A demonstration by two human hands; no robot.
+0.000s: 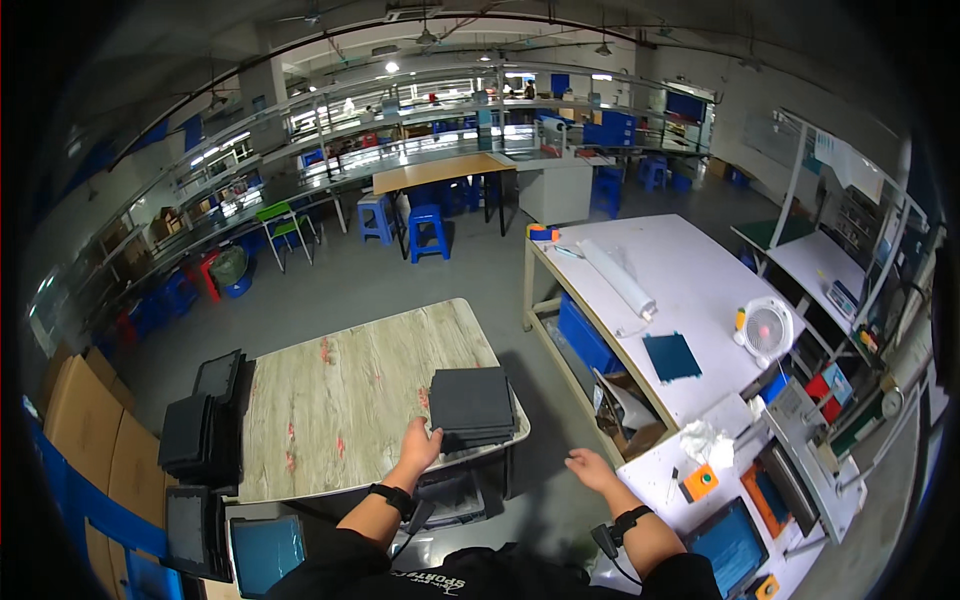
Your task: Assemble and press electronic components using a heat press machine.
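Observation:
A stack of flat dark grey rectangular panels (472, 400) lies at the right end of the wood-patterned table (350, 390). My left hand (420, 447) is against the near left corner of this stack, its thumb apart from the fingers. Whether the fingertips press on the panels is hard to see. Off the table to the right, my right hand (592, 468) is in the air over the gap beside the white workbench (650, 265). Its fingers are loosely extended leftward, and nothing shows in them. Both wrists wear dark straps with small devices.
Dark trays (190, 430) are piled at the table's left end, beside cardboard boxes (85, 430). The workbench carries a clear roll (617, 280), a dark teal sheet (671, 358) and a white fan (768, 330). A press-like machine (800, 420) and orange button box (700, 482) are nearby right.

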